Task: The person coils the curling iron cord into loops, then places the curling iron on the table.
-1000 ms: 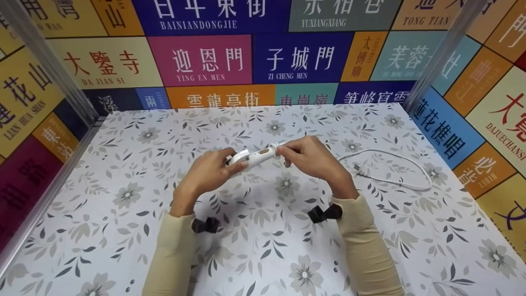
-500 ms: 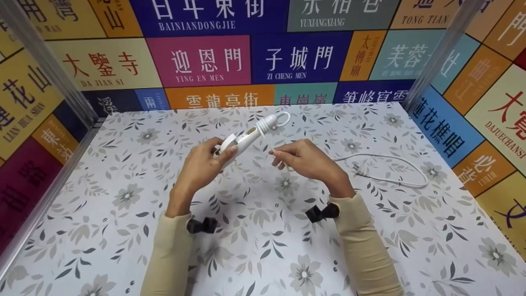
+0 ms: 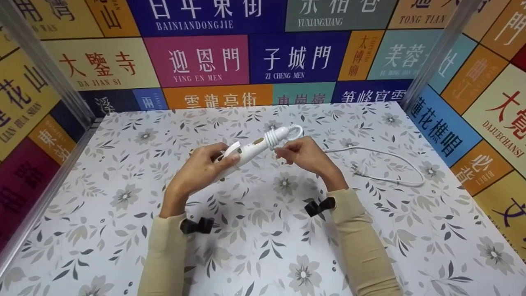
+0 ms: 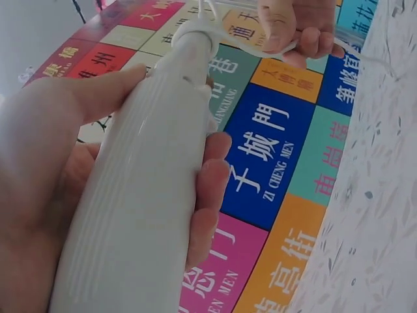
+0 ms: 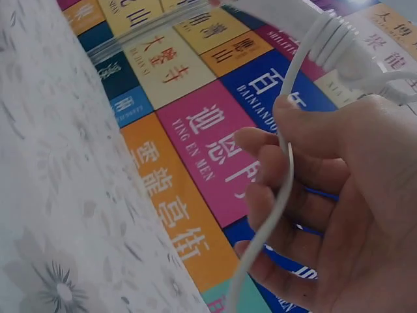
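A white corded appliance that looks like a curling iron point(image 3: 248, 152), with a lever and a gold oval on its side, lies slantwise in my left hand point(image 3: 201, 166). In the left wrist view my thumb and fingers wrap round its ridged white body point(image 4: 140, 169). Several turns of its white cord point(image 3: 271, 139) circle the narrow end, and a small loop stands out beyond the tip. Close beside these turns is my right hand point(image 3: 308, 154). The right wrist view shows it pinching the loose cord point(image 5: 264, 228) between thumb and forefinger, with the other fingers curled behind.
From my right hand the rest of the cord runs across the floral-patterned tabletop point(image 3: 263, 246) in a wide loop point(image 3: 419, 172), ending at a plug point(image 3: 359, 169). Panels with coloured signs point(image 3: 197, 61) rise at the back and on both sides.
The appliance's corded end swung up and away from my right hand, then tipped back down to the right. My right hand dropped, then came up beside the turns. The loose loop shifted slightly left.
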Demonstrator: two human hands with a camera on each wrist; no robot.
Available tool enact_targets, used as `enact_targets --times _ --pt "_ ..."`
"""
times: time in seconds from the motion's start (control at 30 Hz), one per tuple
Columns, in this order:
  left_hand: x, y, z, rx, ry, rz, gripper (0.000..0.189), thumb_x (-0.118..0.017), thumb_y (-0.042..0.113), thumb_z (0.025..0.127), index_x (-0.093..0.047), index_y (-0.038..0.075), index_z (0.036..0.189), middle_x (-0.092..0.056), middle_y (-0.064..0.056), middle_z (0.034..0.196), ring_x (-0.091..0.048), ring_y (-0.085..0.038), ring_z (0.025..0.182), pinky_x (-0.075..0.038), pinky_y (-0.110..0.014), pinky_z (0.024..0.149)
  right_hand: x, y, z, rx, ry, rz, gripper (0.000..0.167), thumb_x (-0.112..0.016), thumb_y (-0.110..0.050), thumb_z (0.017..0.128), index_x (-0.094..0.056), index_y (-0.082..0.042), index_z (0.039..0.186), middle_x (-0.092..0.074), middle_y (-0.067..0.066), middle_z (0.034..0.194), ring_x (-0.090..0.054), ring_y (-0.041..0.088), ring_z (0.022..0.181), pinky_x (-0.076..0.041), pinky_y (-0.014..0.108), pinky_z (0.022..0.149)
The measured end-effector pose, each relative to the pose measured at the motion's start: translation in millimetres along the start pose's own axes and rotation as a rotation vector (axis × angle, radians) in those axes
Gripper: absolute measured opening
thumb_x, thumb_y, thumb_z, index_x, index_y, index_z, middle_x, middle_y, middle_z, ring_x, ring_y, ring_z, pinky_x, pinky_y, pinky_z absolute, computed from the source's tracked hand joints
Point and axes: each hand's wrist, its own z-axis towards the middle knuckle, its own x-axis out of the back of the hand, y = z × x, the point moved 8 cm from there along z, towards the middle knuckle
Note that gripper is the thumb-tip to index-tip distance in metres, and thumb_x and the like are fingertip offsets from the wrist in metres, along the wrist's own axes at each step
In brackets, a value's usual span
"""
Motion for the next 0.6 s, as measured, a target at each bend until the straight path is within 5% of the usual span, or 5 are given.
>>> enact_targets --times 0.3,0.6 --pt "-13.7 0.4 -1.9 -0.073 -0.147 0.086 0.024 -0.069 0.043 0.092 -0.074 0.02 0.093 -0.064 -0.001 0.077 -0.053 -0.016 0.064 -0.046 -0.03 0.06 6 6 2.7 0.086 0.087 0.072 0.008 -0.071 -0.001 0.085 -0.076 -0.001 0.079 -0.064 -0.006 0.065 -0.044 0.009 0.057 -0.041 0.025 0.061" --pt "-25.3 -0.5 -1.3 -0.099 -0.239 0.143 0.024 -0.075 0.042 0.088 -0.076 0.018 0.091 -0.061 0.003 0.071 -0.049 -0.012 0.061 -0.042 -0.026 0.056 7 9 0.1 -0.02 0.027 0.105 0.023 -0.087 -0.031 0.077 -0.082 -0.01 0.083 -0.075 -0.002 0.076 -0.064 0.015 0.066 -0.052 0.027 0.061"
